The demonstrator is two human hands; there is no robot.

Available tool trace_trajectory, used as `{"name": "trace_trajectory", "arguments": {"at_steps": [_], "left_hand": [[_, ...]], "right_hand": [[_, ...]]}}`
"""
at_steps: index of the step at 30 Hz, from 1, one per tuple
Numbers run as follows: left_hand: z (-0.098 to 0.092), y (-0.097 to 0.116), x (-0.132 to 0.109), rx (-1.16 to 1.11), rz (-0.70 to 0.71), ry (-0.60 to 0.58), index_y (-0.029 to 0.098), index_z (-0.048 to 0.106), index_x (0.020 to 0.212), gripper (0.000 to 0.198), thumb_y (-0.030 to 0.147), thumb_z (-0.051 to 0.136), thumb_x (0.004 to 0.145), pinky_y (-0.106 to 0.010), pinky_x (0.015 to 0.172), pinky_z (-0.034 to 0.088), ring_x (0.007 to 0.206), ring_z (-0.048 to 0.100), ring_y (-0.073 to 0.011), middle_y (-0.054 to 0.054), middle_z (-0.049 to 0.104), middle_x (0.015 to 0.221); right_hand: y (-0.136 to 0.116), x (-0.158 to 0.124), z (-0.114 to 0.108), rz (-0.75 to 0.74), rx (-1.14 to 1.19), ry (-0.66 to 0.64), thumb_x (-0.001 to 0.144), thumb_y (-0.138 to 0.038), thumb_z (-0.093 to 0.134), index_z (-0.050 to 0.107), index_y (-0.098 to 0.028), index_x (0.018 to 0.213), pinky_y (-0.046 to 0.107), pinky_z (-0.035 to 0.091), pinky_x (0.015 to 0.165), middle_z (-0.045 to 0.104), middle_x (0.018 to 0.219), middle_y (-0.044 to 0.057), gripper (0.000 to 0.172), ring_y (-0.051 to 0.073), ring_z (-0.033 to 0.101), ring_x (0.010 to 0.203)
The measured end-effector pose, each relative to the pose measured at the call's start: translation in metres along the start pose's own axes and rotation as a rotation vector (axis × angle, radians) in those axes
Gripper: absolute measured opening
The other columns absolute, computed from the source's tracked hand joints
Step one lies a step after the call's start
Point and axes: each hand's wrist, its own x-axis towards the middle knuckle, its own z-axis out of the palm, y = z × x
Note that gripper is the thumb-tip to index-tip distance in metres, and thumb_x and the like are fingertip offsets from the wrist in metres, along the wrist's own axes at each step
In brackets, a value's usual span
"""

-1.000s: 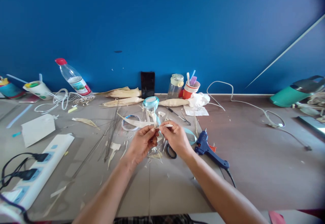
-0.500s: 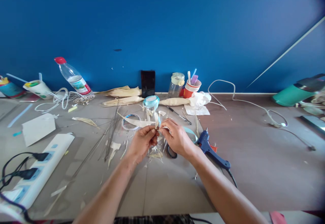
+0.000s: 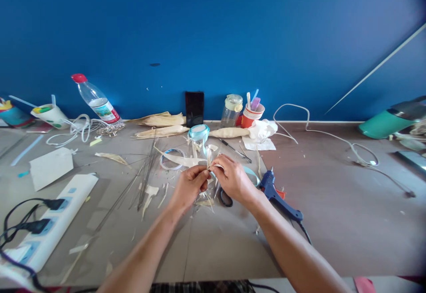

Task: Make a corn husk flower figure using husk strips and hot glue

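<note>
Edges slightly right since earlier; clamps fingers (image 3: 201, 174) of left hand (image 3: 188, 186) and right hand (image 3: 233, 178) on husk bundle (image 3: 208, 159), ends loose, unbound; leaves glue gun (image 3: 277, 196) untouched.

No text is legible; the bottle's label (image 3: 104, 111) is too small.

Corn-husk strip bundle (image 3: 208, 156): pale cream, thin and dry; strips fan upward, base pinched; centre of frame, held just above the tabletop (image 3: 213, 248).

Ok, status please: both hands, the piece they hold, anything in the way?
Left hand and right hand both pinch the pale strips. Scissors lie below the right hand. Glue gun beside it, not touching.
</note>
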Motion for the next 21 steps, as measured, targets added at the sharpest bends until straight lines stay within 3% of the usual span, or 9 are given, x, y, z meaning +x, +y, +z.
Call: {"name": "trace_trajectory", "arguments": {"at_steps": [13,18,21], "left_hand": [[0.0034,0.0006,0.0003,-0.047,-0.035,0.034,0.014,0.062,0.070,0.026,0.039,0.062,0.075,-0.020,0.044,0.026,0.043,0.036,-0.0050,0.003,0.049,0.051],[0.0045,0.0001,0.0004,-0.160,-0.075,0.030,0.013,0.062,0.071,0.025,0.038,0.067,0.071,-0.019,0.044,0.026,0.043,0.036,-0.0035,0.002,0.052,0.057],[0.0048,0.0014,0.0003,-0.210,-0.093,0.027,0.013,0.062,0.071,0.024,0.037,0.068,0.070,-0.018,0.043,0.025,0.043,0.035,-0.0026,0.002,0.053,0.059]], "right_hand": [[-0.0018,0.0012,0.0017,0.054,0.055,0.042,0.081,-0.016,0.052,0.057,-0.019,0.076,0.026,0.042,0.067,0.060,0.078,0.003,0.008,0.016,0.057,0.071],[0.0005,0.0019,-0.0015,0.078,0.110,0.136,0.081,-0.020,0.052,0.057,-0.019,0.075,0.026,0.043,0.067,0.060,0.076,0.003,0.008,0.015,0.056,0.070],[0.0012,0.0015,-0.0039,0.169,0.207,0.195,0.081,-0.025,0.052,0.057,-0.018,0.078,0.025,0.043,0.063,0.060,0.073,0.002,0.009,0.014,0.055,0.065]]}}
